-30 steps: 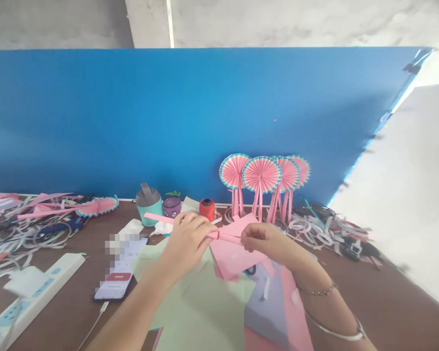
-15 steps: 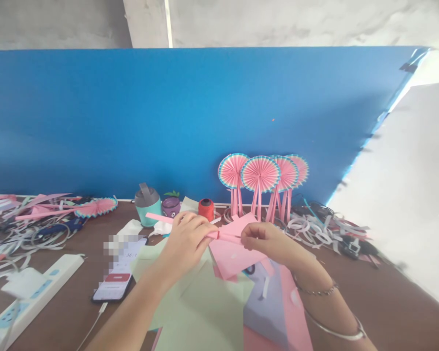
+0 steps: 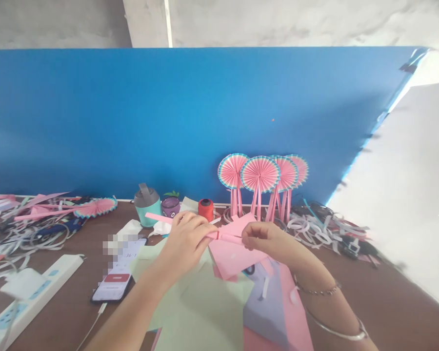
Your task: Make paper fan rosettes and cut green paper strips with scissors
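Note:
A narrow pink paper strip point(image 3: 158, 218) runs through my left hand point(image 3: 190, 237), its far end sticking out to the left past my fingers. My left fingers are closed on it, and its folded part shows at their tips. My right hand point(image 3: 260, 237) pinches the strip's other end between thumb and fingertips. Beneath my right hand lie pink paper pieces point(image 3: 229, 258). Pale green sheets point(image 3: 201, 312) spread under both hands, with a lavender and pink sheet at their right.
Round pleated paper fans point(image 3: 260, 174) lean on the blue partition point(image 3: 168, 117). A red thread spool point(image 3: 205, 210), a purple pot point(image 3: 170, 206) and a teal cup point(image 3: 148, 208) stand behind my hands. A phone point(image 3: 114, 280) and power strip point(image 3: 40, 297) lie left; paper scraps point(image 3: 310, 229) lie right.
Hardly anything differs. My right hand has shifted very slightly to the right; my left hand keeps its place on the pink strip.

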The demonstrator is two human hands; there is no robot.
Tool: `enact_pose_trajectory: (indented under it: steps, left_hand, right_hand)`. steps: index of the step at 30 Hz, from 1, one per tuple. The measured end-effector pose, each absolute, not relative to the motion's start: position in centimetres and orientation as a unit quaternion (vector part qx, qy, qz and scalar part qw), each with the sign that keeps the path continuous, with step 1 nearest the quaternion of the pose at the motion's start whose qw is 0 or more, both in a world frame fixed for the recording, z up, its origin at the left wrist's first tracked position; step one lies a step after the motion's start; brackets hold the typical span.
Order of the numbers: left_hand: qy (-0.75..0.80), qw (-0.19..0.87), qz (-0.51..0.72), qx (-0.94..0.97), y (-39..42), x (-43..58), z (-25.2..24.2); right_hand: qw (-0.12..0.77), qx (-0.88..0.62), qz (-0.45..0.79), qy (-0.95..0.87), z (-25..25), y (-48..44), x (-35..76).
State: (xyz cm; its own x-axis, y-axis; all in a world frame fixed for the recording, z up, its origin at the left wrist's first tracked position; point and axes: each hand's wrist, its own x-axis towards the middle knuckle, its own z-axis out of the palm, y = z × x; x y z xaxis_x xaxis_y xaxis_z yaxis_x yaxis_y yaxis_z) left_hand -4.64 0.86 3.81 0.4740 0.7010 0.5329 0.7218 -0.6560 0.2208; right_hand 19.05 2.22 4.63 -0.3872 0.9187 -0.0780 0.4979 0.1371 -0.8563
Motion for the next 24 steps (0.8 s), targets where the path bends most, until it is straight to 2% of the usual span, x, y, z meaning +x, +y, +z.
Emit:
enact_pose_trajectory:
  steps: [24]
  left_hand:
    - [-0.407,0.019,-0.308,-0.860,0.37,-4.38,4.23]
  right_hand:
    - [0.222,-0.525,0.375,-0.731,4.61,2.10,18.55]
